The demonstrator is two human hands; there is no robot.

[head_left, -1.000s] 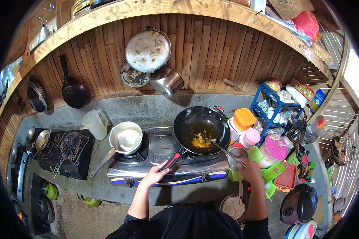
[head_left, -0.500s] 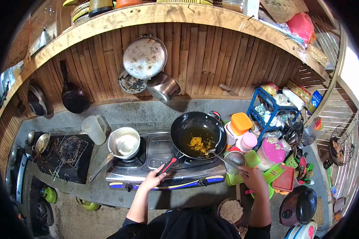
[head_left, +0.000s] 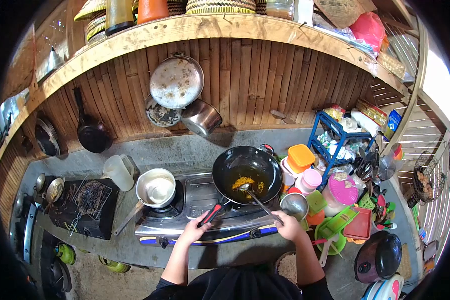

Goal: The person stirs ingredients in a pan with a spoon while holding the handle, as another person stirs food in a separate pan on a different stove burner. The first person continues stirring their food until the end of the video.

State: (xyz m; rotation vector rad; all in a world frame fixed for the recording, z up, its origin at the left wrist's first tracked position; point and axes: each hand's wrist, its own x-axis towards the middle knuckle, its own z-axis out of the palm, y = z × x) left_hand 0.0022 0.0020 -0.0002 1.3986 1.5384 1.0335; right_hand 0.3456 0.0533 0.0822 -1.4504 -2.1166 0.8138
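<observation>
My left hand (head_left: 196, 229) is closed on the red and black handle of a black wok (head_left: 230, 167), which stands on the right burner of a gas stove (head_left: 200, 194). Inside the wok, an orange-yellow mass (head_left: 243, 182) lies in oil. The bowl of a metal ladle (head_left: 257, 200) touches that mass. Its handle runs out over the wok's right front rim to my right hand (head_left: 287, 226), whose fingers are wrapped round its end.
A pale saucepan (head_left: 156, 188) is on the left burner, beside a clear jug (head_left: 119, 174). To the right are a metal strainer (head_left: 294, 205), green plastic ware (head_left: 337, 225), a blue rack (head_left: 335, 145) and a rice cooker (head_left: 378, 256). Pots hang behind.
My right hand has moved left and slightly down, taking the ladle's bowl leftward into the orange-yellow mass. My left hand keeps its hold. The whole view has shifted slightly.
</observation>
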